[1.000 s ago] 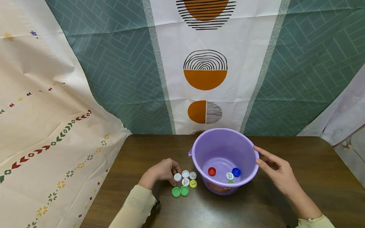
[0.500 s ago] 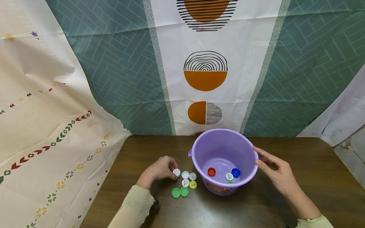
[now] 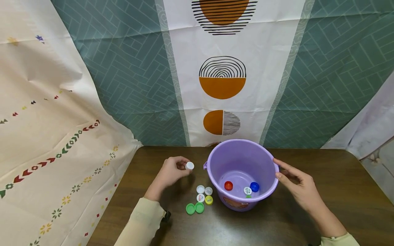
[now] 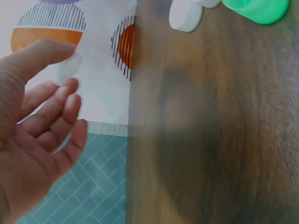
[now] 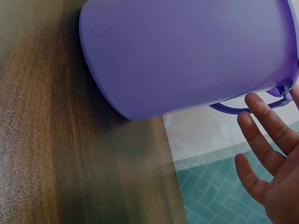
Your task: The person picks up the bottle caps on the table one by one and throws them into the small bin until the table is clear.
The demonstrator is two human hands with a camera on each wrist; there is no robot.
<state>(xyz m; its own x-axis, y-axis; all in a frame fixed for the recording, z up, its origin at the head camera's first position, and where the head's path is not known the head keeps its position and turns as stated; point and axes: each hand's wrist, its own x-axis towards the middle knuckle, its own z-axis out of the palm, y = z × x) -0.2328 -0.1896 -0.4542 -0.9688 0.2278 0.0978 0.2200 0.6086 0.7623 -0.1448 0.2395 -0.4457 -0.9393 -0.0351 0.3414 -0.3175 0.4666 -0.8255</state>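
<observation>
My left hand (image 3: 184, 167) pinches a white bottle cap (image 3: 189, 166) between thumb and finger, raised above the table just left of the purple bucket (image 3: 215, 155). In the left wrist view the cap (image 4: 68, 70) shows blurred at my fingertips. My right hand (image 3: 277, 168) rests with straight fingers (image 5: 261, 126) against the bucket's right rim, by its handle (image 5: 233, 108). A red cap (image 3: 228, 185), a blue cap (image 3: 254, 186) and a printed white cap (image 3: 247, 190) lie in the bucket.
Several loose caps lie on the dark wooden table (image 3: 323, 191) left of the bucket: two white (image 3: 200, 189), one yellow (image 3: 208, 200), two green (image 3: 190, 208). Patterned cloth hangs behind the table and over its left side.
My left hand picked one white cap out of the cluster and lifted it up and away from me, beside the bucket's left rim. The right hand stayed at the rim.
</observation>
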